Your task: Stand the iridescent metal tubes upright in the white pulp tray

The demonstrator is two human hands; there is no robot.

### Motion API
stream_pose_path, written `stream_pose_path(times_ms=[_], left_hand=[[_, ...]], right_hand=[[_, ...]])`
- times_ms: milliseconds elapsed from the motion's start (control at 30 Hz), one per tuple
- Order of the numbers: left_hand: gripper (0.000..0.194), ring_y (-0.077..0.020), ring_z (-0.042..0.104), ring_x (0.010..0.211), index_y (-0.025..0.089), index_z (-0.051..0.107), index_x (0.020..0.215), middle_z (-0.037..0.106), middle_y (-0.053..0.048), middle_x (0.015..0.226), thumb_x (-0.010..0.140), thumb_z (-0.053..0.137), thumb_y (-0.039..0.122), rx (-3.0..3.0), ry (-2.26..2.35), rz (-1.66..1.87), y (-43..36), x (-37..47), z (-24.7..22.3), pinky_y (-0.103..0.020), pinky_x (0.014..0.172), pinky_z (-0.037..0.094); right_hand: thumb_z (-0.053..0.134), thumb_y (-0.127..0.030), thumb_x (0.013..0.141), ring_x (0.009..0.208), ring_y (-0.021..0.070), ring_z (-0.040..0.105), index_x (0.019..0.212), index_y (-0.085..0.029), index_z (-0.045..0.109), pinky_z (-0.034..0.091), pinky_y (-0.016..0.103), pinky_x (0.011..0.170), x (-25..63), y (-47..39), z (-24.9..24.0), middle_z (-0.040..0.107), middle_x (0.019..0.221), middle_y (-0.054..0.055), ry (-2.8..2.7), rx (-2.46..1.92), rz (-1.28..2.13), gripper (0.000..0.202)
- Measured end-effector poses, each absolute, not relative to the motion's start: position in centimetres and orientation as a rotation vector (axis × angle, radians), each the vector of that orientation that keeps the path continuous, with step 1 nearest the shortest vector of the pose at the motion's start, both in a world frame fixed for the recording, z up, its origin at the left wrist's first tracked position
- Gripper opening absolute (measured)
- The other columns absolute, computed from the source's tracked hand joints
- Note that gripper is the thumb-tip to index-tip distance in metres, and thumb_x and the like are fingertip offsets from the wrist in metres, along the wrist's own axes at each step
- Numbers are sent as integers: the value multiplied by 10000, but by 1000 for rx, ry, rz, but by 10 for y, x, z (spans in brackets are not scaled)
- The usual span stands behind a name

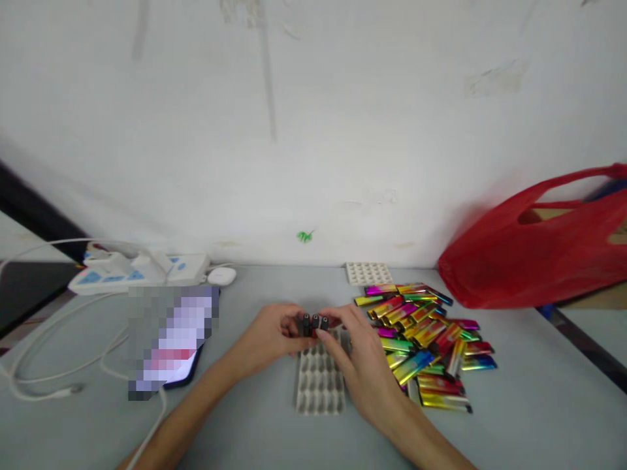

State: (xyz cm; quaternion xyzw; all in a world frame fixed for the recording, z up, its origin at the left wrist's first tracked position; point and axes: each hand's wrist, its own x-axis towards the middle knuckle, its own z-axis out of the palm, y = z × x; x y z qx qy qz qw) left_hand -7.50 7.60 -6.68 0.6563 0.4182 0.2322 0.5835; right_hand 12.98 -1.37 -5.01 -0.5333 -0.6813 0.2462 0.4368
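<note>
My left hand (274, 331) and my right hand (360, 356) meet at the middle of the table, fingers closed from both sides around a small row of slim black-ended sticks (316, 321). Three black ends with a small round mark each point up towards me; their bodies are mostly hidden by the fingers. Just under the hands lies a pale tray (321, 385) with rows of hollows, its far part covered by them. To the right of my right hand is a loose pile of shiny, many-coloured flat sticks with black ends (426, 333).
Behind the pile, a second pale tray (368, 273) lies by the wall. A red bag (533, 254) stands at the right. On the left are a phone (181, 346) with a blurred screen, a power strip (142, 271), white cables (53, 378) and a small white case (221, 276).
</note>
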Motion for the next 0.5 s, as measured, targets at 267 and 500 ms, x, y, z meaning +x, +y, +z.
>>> stream_pose_path(times_ms=[267, 500], left_hand=[[311, -160, 614, 650, 152, 756, 912, 629, 48, 688, 751, 913, 368, 1568, 1005, 514, 75, -75, -64, -260, 629, 471], [338, -163, 583, 699, 151, 813, 979, 654, 16, 790, 761, 906, 392, 1614, 1006, 508, 75, -73, -64, -254, 634, 466]], right_hand=[[536, -295, 1144, 1309, 322, 618, 1450, -221, 618, 497, 514, 1141, 135, -14, -45, 689, 1378, 140, -1715, -1549, 287, 326], [536, -148, 1063, 1532, 460, 536, 1474, -78, 630, 296, 690, 1264, 142, -8, -56, 716, 1489, 289, -1916, -1906, -148, 427]])
